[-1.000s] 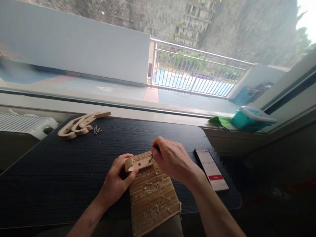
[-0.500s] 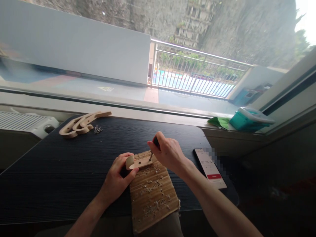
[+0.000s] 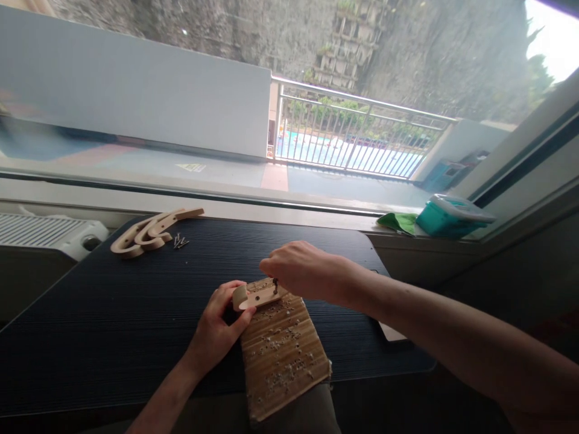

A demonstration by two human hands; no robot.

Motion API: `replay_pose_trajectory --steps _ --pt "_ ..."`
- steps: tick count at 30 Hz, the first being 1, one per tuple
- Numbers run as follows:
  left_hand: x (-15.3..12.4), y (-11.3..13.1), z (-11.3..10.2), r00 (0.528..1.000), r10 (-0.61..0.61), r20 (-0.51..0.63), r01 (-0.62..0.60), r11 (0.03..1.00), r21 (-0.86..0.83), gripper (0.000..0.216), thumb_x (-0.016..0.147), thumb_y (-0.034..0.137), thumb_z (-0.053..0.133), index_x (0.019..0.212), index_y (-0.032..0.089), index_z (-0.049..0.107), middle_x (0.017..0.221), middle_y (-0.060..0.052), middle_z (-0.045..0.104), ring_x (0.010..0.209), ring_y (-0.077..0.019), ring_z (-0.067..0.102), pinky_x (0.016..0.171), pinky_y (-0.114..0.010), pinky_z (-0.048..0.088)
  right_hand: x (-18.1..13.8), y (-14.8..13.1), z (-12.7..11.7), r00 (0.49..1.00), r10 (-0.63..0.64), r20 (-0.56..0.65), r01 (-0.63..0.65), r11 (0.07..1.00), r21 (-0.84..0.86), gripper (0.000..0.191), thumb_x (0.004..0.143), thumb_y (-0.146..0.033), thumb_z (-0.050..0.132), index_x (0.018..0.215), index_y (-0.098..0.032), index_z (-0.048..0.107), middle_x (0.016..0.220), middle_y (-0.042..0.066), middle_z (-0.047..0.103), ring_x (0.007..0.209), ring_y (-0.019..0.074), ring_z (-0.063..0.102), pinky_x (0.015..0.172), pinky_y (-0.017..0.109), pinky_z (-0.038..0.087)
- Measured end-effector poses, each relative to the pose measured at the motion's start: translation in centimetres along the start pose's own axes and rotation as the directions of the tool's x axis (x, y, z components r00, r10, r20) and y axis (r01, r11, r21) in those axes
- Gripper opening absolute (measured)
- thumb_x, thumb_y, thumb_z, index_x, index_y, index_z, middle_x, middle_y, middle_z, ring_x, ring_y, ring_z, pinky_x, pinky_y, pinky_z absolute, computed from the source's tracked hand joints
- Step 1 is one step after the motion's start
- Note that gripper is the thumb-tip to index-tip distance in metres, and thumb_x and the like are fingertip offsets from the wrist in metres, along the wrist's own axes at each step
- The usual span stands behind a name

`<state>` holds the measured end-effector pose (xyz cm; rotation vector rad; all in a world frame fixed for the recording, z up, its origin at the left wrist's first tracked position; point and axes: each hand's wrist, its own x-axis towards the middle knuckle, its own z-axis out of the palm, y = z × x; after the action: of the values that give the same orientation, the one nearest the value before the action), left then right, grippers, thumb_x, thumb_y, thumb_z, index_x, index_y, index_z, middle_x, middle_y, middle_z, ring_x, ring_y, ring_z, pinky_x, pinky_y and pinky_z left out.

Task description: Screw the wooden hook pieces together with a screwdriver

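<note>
The left hand (image 3: 219,319) pinched the curled end of a wooden hook (image 3: 261,299), thumb on the near side and fingers on the far side. The hook lay across the far end of a pitted wooden board (image 3: 287,355), its curl at the board's left edge. The board reached over the table's near edge, with pale chips and small holes scattered over its face. The right hand (image 3: 294,265) was closed in a fist around a screwdriver (image 3: 275,286); the handle was hidden in the grip, and the shaft slanted down to the hook's straight part.

Near the far left corner of the black table (image 3: 113,337), more wooden hooks (image 3: 151,234) lay nested together, with a few screws (image 3: 180,242) just beside them. Toward the right edge, the right forearm covered most of a phone (image 3: 391,333). Past the far right corner, a green cloth (image 3: 398,223) touched a lidded teal box (image 3: 446,218) on the windowsill.
</note>
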<state>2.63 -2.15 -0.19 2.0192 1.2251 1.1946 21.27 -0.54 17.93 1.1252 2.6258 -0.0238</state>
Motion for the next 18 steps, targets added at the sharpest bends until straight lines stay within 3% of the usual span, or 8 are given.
replay_pose_trajectory --steps 7,10,14,18 --pt "0.0 0.2 0.0 1.000 0.014 -0.003 -0.014 1.000 -0.014 0.016 0.081 0.032 0.060 0.093 0.022 0.060 0.109 -0.006 0.063 0.105 -0.0206 0.059 0.086 -0.032 0.052 -0.2 0.8 1.0 0.969 0.245 0.031 -0.247 0.964 0.097 0.019 0.084 -0.029 0.056 0.094 -0.018 0.068 0.086 0.006 0.072 0.079 0.0187 0.064 0.059 0.026 0.037" --pt "0.1 0.4 -0.1 1.000 -0.006 -0.012 0.005 1.000 -0.019 0.017 0.079 0.032 0.060 0.092 0.021 0.061 0.108 -0.006 0.064 0.105 -0.0217 0.060 0.085 -0.033 0.052 -0.6 0.2 0.4 0.957 0.285 0.047 -0.287 0.956 0.060 0.025 0.087 -0.032 0.052 0.095 -0.016 0.068 0.088 0.009 0.072 0.080 0.0207 0.065 0.060 0.028 0.039" --pt "0.0 0.6 -0.2 1.000 -0.013 -0.015 0.013 1.000 -0.025 0.018 0.078 0.033 0.060 0.092 0.021 0.062 0.108 -0.006 0.064 0.104 -0.0220 0.060 0.085 -0.034 0.053 -0.6 -0.9 -1.2 0.976 0.210 0.066 -0.211 0.978 0.008 0.024 0.083 -0.021 0.053 0.104 -0.015 0.065 0.090 0.010 0.072 0.078 0.0204 0.065 0.059 0.028 0.040" --pt "0.0 0.7 -0.2 1.000 -0.016 -0.009 0.016 1.000 -0.022 0.018 0.079 0.032 0.060 0.093 0.021 0.061 0.108 -0.006 0.064 0.104 -0.0214 0.060 0.089 -0.036 0.051 -0.5 -1.2 -2.0 0.992 0.070 0.101 -0.068 0.997 -0.027 0.019 0.081 -0.007 0.054 0.093 -0.014 0.067 0.092 0.009 0.071 0.083 0.0179 0.064 0.063 0.026 0.039"
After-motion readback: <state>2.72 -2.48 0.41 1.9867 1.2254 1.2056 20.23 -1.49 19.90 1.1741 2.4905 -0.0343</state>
